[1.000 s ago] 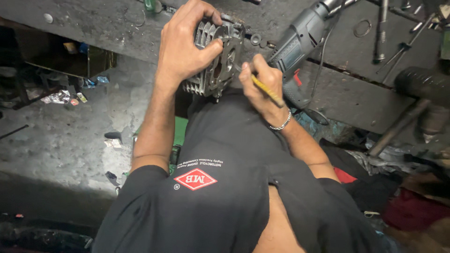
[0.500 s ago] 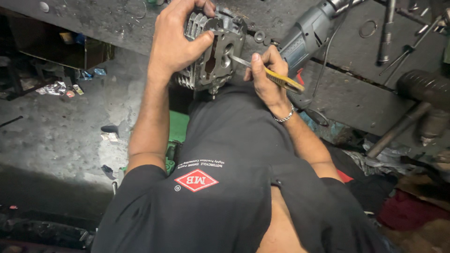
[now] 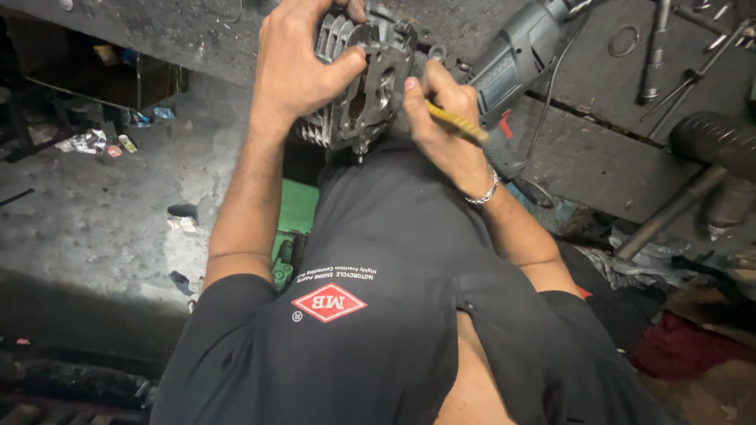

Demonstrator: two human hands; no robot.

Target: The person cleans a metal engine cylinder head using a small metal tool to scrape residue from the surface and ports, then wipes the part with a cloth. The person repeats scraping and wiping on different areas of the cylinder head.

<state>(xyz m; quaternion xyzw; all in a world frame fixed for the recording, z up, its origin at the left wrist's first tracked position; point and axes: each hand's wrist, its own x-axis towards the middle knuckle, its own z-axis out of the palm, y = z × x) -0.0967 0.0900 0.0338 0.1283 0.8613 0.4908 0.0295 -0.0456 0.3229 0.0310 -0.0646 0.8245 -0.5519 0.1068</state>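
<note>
Since earlier: casting raised slightly, tool angled flatter | left grip (image 3: 303,71) clamped around finned engine casting (image 3: 358,86) | right grip (image 3: 441,118) pinching yellow-handled tool (image 3: 457,124) beside it | judged heavy, rigid; hold by fins.

Grey power drill (image 3: 520,55) on workbench (image 3: 598,157); metal ring (image 3: 622,39) nearby.

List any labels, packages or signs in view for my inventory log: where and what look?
Shirt badge: chest of the black shirt, red diamond with white edge, small white lettering above.
Drill label: side of the grey drill on the bench, dark rectangle.
Wrappers: floor at left, crumpled, pale.
</note>
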